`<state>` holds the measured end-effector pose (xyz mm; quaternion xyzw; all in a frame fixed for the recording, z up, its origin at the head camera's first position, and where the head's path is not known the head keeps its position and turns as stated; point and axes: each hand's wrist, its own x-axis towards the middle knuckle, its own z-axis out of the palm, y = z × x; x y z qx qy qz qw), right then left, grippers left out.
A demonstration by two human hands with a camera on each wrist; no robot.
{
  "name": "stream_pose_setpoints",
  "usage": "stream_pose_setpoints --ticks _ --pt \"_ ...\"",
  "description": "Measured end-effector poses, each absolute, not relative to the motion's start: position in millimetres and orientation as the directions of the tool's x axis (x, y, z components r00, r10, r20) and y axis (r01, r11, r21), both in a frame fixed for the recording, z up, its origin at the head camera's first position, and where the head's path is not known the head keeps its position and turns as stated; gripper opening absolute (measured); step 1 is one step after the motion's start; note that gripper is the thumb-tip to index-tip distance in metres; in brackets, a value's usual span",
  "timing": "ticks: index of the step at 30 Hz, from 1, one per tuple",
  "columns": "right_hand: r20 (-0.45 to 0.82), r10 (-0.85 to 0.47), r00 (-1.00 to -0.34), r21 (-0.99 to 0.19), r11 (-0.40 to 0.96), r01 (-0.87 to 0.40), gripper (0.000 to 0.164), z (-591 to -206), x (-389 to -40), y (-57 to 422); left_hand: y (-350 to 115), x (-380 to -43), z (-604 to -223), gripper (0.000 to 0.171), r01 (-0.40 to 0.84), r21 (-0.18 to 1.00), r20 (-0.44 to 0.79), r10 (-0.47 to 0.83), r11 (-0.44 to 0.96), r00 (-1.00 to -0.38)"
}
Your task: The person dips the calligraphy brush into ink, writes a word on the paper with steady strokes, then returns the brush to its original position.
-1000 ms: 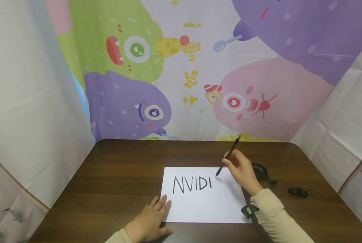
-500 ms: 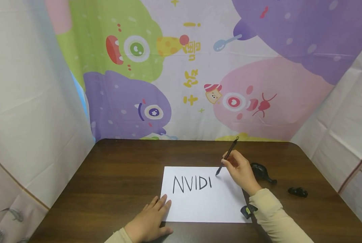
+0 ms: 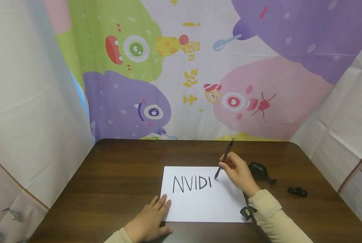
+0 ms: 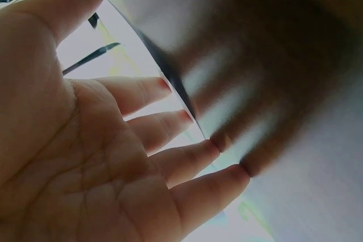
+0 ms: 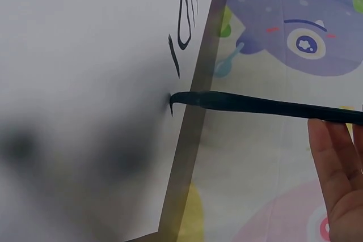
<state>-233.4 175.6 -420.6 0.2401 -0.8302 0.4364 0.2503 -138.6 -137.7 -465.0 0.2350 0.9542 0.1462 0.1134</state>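
Observation:
A white sheet of paper [image 3: 199, 209] lies on the brown table, bearing the dark handwritten letters NVIDI [image 3: 192, 185]. My right hand [image 3: 238, 172] pinches a dark writing brush [image 3: 225, 157] with a loop at its top end. To the right of the last letter, the brush tip meets the paper; in the right wrist view the tip of the brush [image 5: 249, 104] looks bent against the sheet beside a short dark mark. My left hand [image 3: 148, 218] rests flat with spread fingers over the paper's left edge. In the left wrist view its palm [image 4: 108, 168] shows.
A black rounded object with a tapered end [image 3: 259, 171] lies right of the paper. Farther right sits a small black bumpy piece [image 3: 298, 191]. A cartoon-printed curtain [image 3: 187, 125] hangs behind the table's back edge; pale cloth hangs at both sides.
My right hand has shifted slightly left and down with the brush, which stands a little more upright. The brush tip has come down slightly. My left hand stays in place.

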Motion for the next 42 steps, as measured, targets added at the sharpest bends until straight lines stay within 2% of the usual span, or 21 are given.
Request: stream_pose_setpoints --ticks 8,16,23,42 --pt "0.616 -0.206 -0.76 -0.606 0.491 -0.625 0.017 -415 -228 172 -137 -139 -465 0.083 0.415 0.331 -0.145 0.48 0.848 -0.865" --pt "0.58 -0.211 -0.787 -0.638 0.482 -0.6 0.016 -413 -224 171 -137 -139 -465 0.084 0.418 0.331 -0.143 0.483 0.846 -0.864" --pt "0.541 -0.223 -0.811 -0.674 0.461 -0.577 0.016 -433 -236 177 -137 -139 -465 0.083 0.421 0.328 -0.141 0.484 0.846 -0.864" --pt "0.551 -0.245 -0.797 -0.698 0.388 -0.602 0.015 -437 -241 184 -137 -138 -463 0.082 0.416 0.337 -0.145 0.483 0.845 -0.864"
